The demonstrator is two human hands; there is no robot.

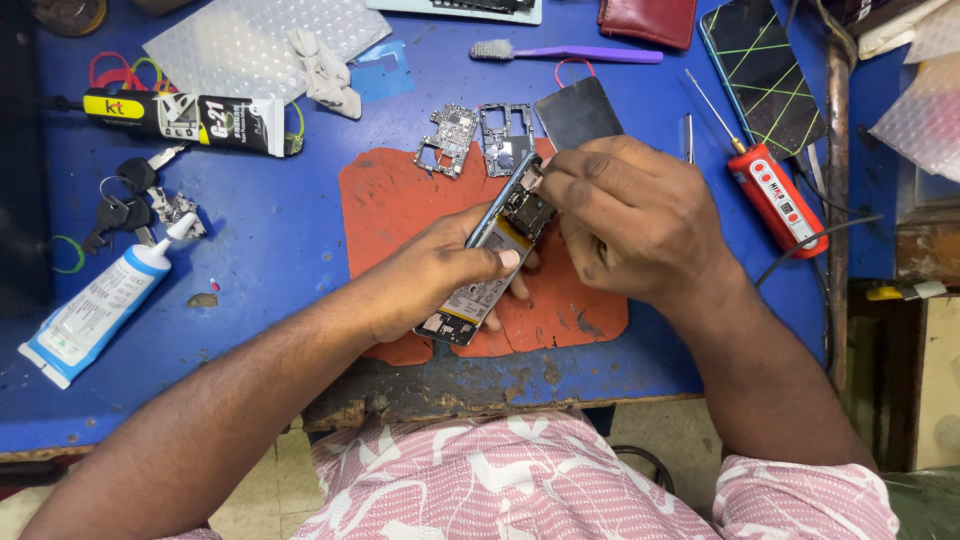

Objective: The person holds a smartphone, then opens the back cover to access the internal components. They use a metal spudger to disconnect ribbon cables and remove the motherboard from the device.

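Observation:
My left hand (440, 275) grips an opened smartphone (490, 265) with its back off, battery and inner boards showing, tilted over a worn orange mat (385, 200). My right hand (630, 220) has its fingertips pinched at the phone's upper end near the camera area; whatever small part it pinches is hidden. Just beyond the phone lie a loose circuit board (448, 138), a dark metal frame piece (505, 135) and a black flat panel (578, 112).
On the blue table (280, 240): a black glue tube (185, 118), a white glue tube (95, 305), keys (125, 200), bubble wrap (260, 35), a purple brush (565, 53), a red electric screwdriver (775, 190), tweezers (688, 138), a cracked phone (762, 70), a maroon wallet (648, 20).

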